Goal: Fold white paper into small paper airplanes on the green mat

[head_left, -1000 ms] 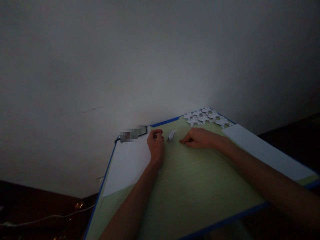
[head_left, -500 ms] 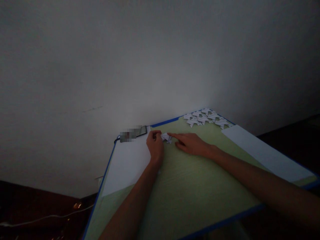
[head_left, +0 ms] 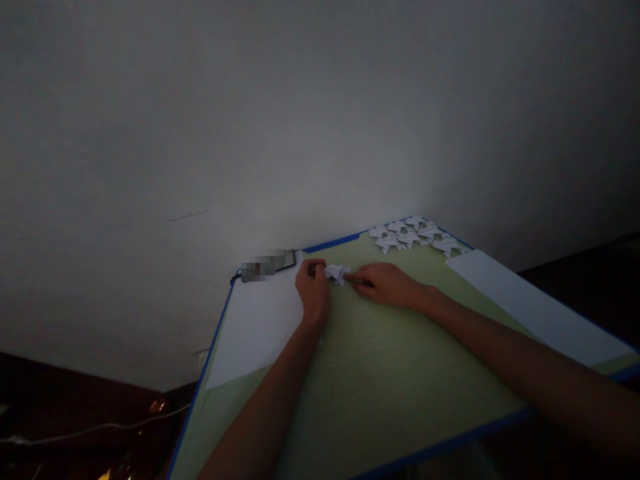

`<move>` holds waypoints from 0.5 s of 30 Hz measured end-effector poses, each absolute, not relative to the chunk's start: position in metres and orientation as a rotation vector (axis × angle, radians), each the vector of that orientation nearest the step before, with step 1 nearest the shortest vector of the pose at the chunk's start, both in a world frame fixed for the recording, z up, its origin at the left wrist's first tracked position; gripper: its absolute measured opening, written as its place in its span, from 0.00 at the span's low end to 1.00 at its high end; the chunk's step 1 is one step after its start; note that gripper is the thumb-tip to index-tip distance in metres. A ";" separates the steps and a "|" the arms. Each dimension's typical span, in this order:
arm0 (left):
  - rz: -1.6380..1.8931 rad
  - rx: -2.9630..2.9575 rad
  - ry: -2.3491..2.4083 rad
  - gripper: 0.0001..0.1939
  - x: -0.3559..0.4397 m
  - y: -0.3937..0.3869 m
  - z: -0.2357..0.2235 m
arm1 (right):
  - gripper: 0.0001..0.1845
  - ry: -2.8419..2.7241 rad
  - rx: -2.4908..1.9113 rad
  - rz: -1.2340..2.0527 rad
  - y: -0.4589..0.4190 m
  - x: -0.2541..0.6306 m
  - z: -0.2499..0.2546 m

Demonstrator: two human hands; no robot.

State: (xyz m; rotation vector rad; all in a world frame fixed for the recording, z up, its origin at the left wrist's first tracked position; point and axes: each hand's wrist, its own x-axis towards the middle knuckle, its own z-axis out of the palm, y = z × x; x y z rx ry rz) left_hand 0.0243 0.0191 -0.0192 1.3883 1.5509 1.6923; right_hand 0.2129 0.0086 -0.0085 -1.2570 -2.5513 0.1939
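Observation:
A small white origami frog (head_left: 336,272) is between my two hands over the light green tabletop (head_left: 400,360). My left hand (head_left: 313,290) is closed, its thumb and fingers pinching the frog's left end. From the right, my right hand (head_left: 385,283) reaches in, index finger and thumb at the frog's right end and the other fingers curled under. Whether the thumb and finger fully grip the paper there is hard to see in the dim light.
Several similar folded paper frogs (head_left: 409,237) lie grouped at the far right corner. White paper sheets lie at left (head_left: 250,327) and along the right edge (head_left: 530,303). A phone-like dark device (head_left: 286,259), partly blurred, rests at the back left against the wall (head_left: 320,133).
My right index finger has drawn back from on top of the frog to its right end and sits slightly lower. My left hand keeps its hold. The view has shifted slightly.

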 end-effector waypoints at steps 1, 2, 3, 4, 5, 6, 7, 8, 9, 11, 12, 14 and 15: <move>1.698 1.388 1.550 0.08 0.024 0.019 -0.020 | 0.22 -2.551 -1.252 0.199 0.009 0.213 -0.009; 1.704 1.389 1.552 0.08 0.024 0.020 -0.020 | 0.22 -2.545 -1.247 0.207 0.009 0.213 -0.009; 1.711 1.391 1.551 0.08 0.024 0.020 -0.020 | 0.22 -2.535 -1.240 0.217 0.009 0.213 -0.009; 1.717 1.392 1.549 0.08 0.024 0.021 -0.021 | 0.22 -2.519 -1.236 0.226 0.009 0.213 -0.009; 1.720 1.391 1.545 0.08 0.024 0.021 -0.021 | 0.22 -2.501 -1.238 0.233 0.008 0.213 -0.009; 1.720 1.389 1.543 0.08 0.024 0.021 -0.021 | 0.23 -2.485 -1.247 0.237 0.007 0.212 -0.009; 1.717 1.386 1.541 0.08 0.024 0.021 -0.022 | 0.25 -2.472 -1.261 0.237 0.007 0.212 -0.009; 1.714 1.383 1.542 0.08 0.024 0.022 -0.022 | 0.27 -2.469 -1.274 0.231 0.006 0.211 -0.009; 1.712 1.382 1.543 0.08 0.024 0.022 -0.022 | 0.30 -2.474 -1.286 0.218 0.005 0.210 -0.009; 1.711 1.384 1.542 0.08 0.024 0.021 -0.022 | 0.31 -2.500 -1.292 0.178 0.003 0.208 -0.009; 1.711 1.384 1.539 0.08 0.024 0.021 -0.021 | 0.30 -2.517 -1.291 0.155 0.003 0.207 -0.009; 1.716 1.388 1.532 0.08 0.024 0.021 -0.021 | 0.30 -2.541 -1.296 0.120 0.002 0.206 -0.009; 1.717 1.390 1.531 0.08 0.024 0.021 -0.021 | 0.30 -2.549 -1.297 0.110 0.002 0.205 -0.008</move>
